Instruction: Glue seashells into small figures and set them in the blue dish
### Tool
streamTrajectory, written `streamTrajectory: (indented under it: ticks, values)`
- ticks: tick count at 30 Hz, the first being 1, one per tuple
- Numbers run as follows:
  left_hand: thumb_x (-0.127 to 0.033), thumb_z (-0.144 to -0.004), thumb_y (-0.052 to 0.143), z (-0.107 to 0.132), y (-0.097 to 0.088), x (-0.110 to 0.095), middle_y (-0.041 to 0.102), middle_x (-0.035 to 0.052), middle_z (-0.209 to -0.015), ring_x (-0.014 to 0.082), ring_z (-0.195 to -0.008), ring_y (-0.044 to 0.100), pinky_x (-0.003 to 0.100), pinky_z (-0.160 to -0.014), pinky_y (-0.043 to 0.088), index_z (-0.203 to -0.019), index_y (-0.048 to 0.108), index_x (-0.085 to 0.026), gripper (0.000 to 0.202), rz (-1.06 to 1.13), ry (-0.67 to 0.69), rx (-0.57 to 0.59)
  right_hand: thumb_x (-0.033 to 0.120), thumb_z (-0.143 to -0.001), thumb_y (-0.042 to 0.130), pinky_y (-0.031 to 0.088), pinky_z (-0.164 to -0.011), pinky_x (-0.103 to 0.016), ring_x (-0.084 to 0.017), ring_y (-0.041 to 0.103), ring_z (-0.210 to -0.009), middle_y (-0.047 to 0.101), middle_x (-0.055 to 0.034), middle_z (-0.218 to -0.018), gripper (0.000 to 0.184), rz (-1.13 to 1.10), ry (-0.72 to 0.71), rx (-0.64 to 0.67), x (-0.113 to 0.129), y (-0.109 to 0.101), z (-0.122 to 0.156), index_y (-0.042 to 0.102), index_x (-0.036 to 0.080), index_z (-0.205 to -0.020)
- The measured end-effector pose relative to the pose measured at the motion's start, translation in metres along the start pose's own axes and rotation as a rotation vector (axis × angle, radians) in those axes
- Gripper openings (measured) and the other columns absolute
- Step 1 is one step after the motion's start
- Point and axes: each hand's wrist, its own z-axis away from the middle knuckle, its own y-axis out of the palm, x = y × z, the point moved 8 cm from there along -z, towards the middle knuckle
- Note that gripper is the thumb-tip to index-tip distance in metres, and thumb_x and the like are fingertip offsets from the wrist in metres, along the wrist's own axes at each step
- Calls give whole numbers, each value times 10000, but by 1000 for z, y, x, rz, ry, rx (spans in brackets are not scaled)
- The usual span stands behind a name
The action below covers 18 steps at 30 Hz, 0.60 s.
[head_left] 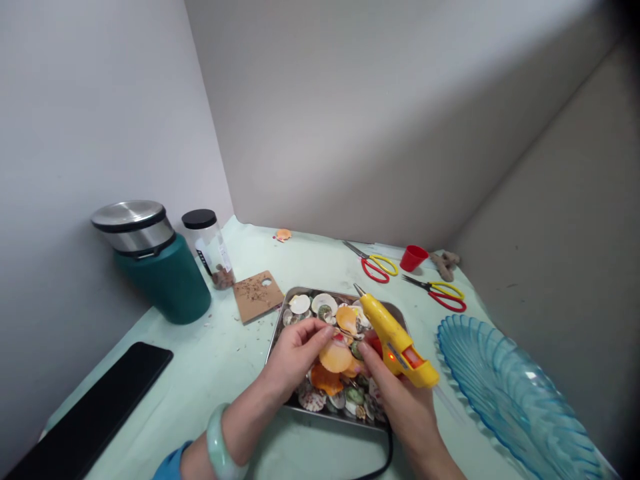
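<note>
Head view: two hands working over a metal tray of shells, lower centre of frame. Left hand, coming in from lower left, has thumb and index fingertip pinched together on the upper edge of a pale orange fan shell. This shell sits over the middle of the tray; small red patch near its top edge. Right hand, lower right of centre, is closed round a yellow glue gun; fingers behind the gun mostly hidden, thumb extended towards the shell. Thumb contact with shell: cannot tell. Gun nozzle points to upper left; small orange light lit on its body. Black cord at bottom edge, right of centre.

Tray contents: white, orange, greenish and speckled shells, piled closely. Left wrist bears a pale green bangle; blue sleeve below it.

Surroundings: teal container and black-lidded jar at left; brown board just beside the tray; two pairs of scissors and red cup right of centre; blue scalloped dish at lower right.
</note>
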Motion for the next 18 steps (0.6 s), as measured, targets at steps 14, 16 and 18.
streamTrajectory:
  ticks: [14, 16, 18]
  values:
    - [-436, -712, 712, 2, -1, 0, 621, 11, -651, 89, -571, 524, 195, -568, 413, -705, 588, -119, 341, 23, 21, 32, 465, -656, 755, 520, -919, -422, -275, 659, -990, 723, -63, -1024, 422, 56, -39, 7, 0, -2, 3, 705, 205, -984]
    - [-435, -721, 705, 2, -1, 0, 622, 14, -656, 92, -578, 527, 198, -574, 414, -704, 585, -120, 337, 17, 27, 45, 468, -667, 745, 524, -913, -420, -273, 658, -987, 719, -60, -1033, 421, 90, -69, 24, 3, -2, 4, 701, 208, -996]
    - [-435, -729, 698, 2, -1, -1, 621, 16, -660, 95, -584, 528, 200, -579, 415, -708, 588, -121, 334, 5, 41, 53, 480, -673, 734, 526, -907, -432, -278, 658, -982, 716, -64, -1035, 429, 110, -82, 34, 5, -1, 5, 699, 206, -1001]
